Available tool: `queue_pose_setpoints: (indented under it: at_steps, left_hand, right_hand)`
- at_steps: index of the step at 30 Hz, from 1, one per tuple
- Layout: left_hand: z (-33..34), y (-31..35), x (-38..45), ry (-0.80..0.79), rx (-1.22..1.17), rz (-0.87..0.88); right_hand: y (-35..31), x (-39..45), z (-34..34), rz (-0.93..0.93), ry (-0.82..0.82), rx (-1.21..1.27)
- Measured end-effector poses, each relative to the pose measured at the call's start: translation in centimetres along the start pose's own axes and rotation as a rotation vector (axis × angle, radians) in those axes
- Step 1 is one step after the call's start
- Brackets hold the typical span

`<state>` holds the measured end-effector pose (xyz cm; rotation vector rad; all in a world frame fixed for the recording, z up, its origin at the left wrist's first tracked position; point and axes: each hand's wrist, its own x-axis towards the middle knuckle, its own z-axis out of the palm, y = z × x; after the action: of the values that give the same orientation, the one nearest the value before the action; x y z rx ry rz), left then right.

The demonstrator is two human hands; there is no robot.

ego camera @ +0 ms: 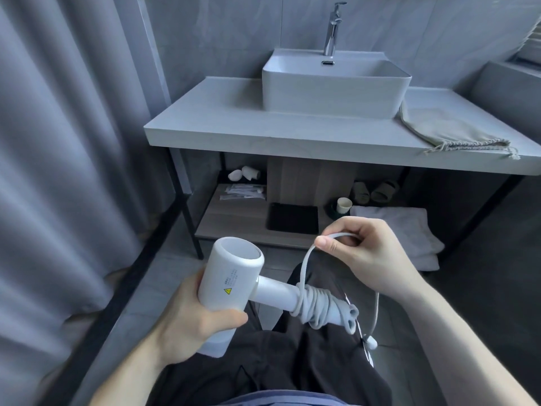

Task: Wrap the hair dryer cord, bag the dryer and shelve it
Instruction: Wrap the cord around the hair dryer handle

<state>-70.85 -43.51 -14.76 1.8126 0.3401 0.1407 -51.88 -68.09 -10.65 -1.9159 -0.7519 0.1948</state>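
Observation:
My left hand (193,315) grips the barrel of a white hair dryer (231,285), whose handle points right. Several turns of the pale grey cord (314,307) lie coiled around the handle's end. My right hand (363,250) pinches a free stretch of cord above the handle, between thumb and fingers. The rest of the cord hangs down to the right and ends in the plug (371,342) near my lap. A beige drawstring bag (450,131) lies flat on the right of the vanity counter (234,124). Below the counter is a wooden shelf (234,221).
A white basin (333,83) with a chrome tap (332,30) stands on the counter. The shelf holds packets, a black mat (292,216), a cup (343,205) and a folded white towel (407,230); slippers sit behind. A grey curtain (58,142) hangs at left.

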Motion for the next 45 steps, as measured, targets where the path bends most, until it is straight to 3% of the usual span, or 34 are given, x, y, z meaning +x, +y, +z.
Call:
queue_pose_setpoints:
  at_steps: [9,13,17,21,27,33,45]
  left_hand:
    - [-0.2,2.3,-0.3,0.056,-0.247,0.037]
    - [-0.3,2.0,-0.1,0.185,-0.402,-0.020]
    - [-0.2,1.9,0.5,0.319,-0.474,-0.059]
    - [-0.5,1.4,1.2,0.465,-0.457,-0.091]
    - [-1.2,-0.6,1.7,0.559,-0.317,-0.121]
    - [-0.5,-1.3,1.5,0.515,-0.229,-0.162]
    - [0.2,-0.9,-0.1,0.062,0.017,-0.056]
  right_hand:
    - [4.4,0.3,3.3,0.181,-0.109,0.315]
    - [4.5,-1.7,4.8,0.252,-0.128,0.196]
    - [4.2,-3.5,6.0,0.291,-0.246,0.248]
    - [3.1,-4.9,5.8,0.246,-0.325,0.085]
    - [0.0,-6.0,4.2,0.121,-0.246,-0.008]
    - [-2.6,-5.9,2.7,0.032,-0.140,0.003]
    - [-1.5,-1.6,0.7,-0.008,-0.008,0.013]
